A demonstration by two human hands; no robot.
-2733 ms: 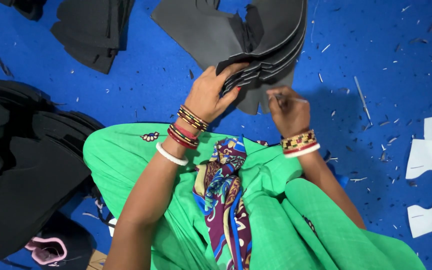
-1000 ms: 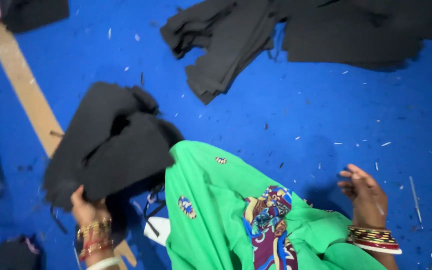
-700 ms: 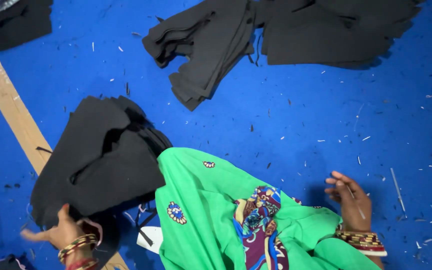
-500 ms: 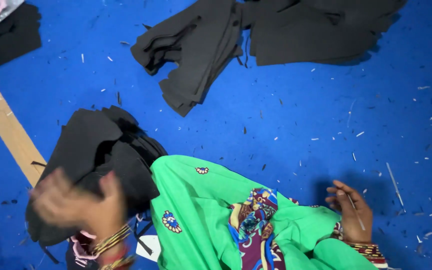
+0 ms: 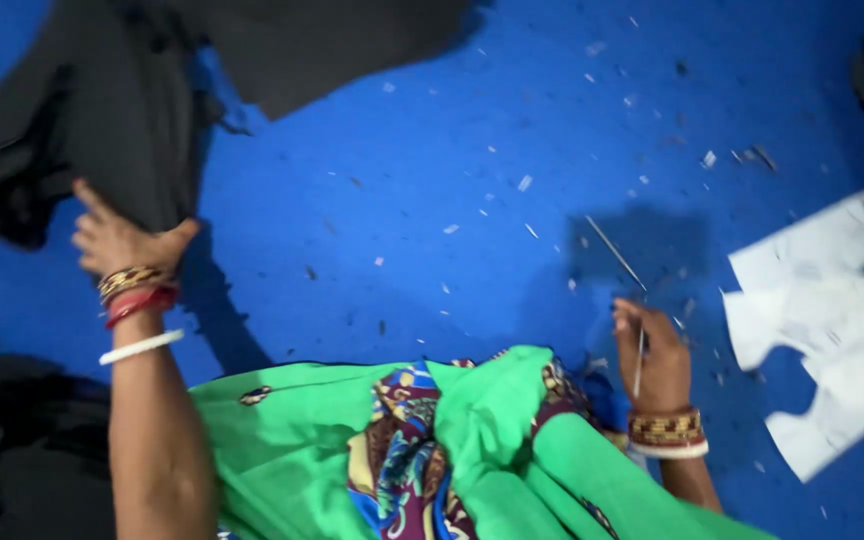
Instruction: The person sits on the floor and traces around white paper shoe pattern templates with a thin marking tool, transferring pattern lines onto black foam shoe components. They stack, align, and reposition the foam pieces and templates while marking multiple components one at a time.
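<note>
Left hand [image 5: 117, 240] now up on black fabric [image 5: 102, 110] — right hand [image 5: 657, 355] well apart.

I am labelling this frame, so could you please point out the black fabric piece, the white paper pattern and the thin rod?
black fabric piece [image 5: 102, 110], head view, its middle
white paper pattern [image 5: 832, 320], head view, centre
thin rod [image 5: 614, 252], head view, mid-length

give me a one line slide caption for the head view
Seen from above, the left hand grips a stack of black cut pieces on the blue surface while the right hand rests near white pattern pieces.
</note>
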